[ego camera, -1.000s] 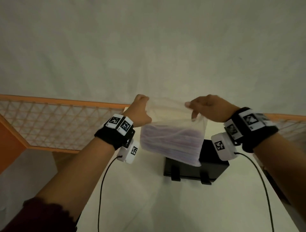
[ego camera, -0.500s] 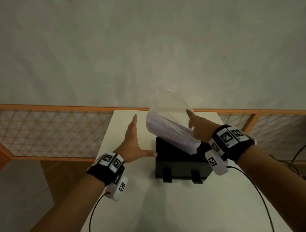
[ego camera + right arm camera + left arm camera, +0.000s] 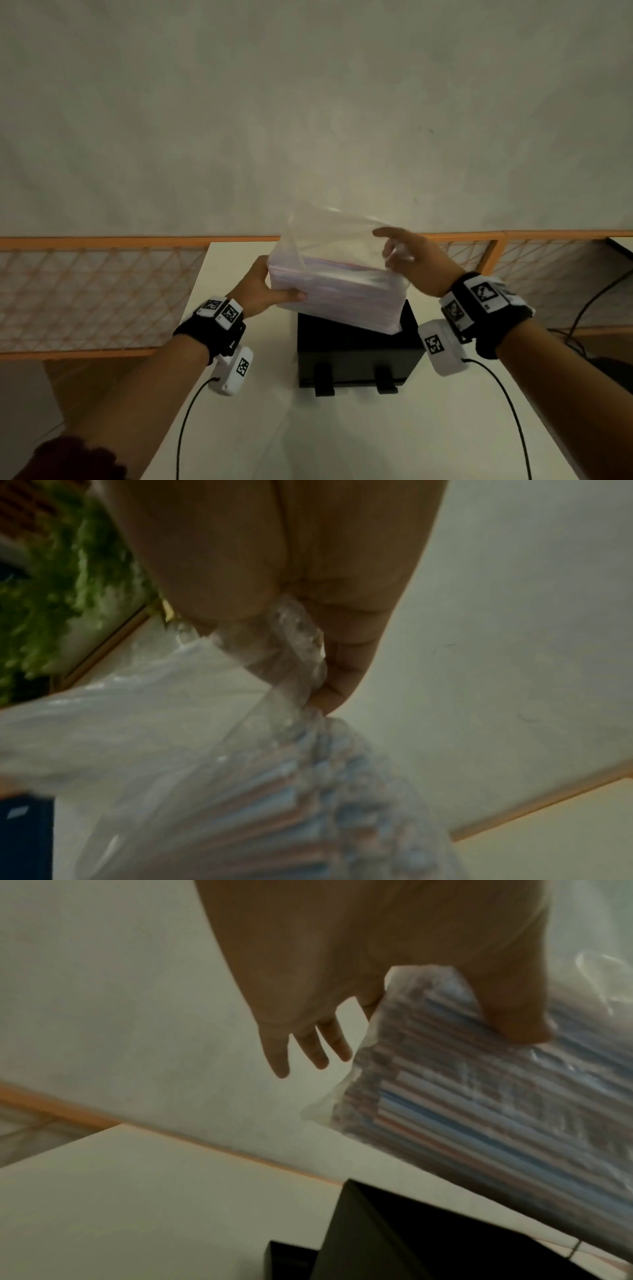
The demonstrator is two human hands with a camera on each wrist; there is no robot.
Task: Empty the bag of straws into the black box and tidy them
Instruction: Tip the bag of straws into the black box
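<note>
Right now we hold the clear bag [image 3: 337,274] of straws [image 3: 342,301] in the air over the black box [image 3: 356,356], which stands near the far edge of the white table [image 3: 342,438]. Our left hand [image 3: 265,291] grips the bag's left end, thumb along the near side and fingers behind. Our right hand [image 3: 411,263] pinches the loose plastic at the right end, forefinger stretched out. The bag tilts, its right corner lowest and just above the box's open top.
</note>
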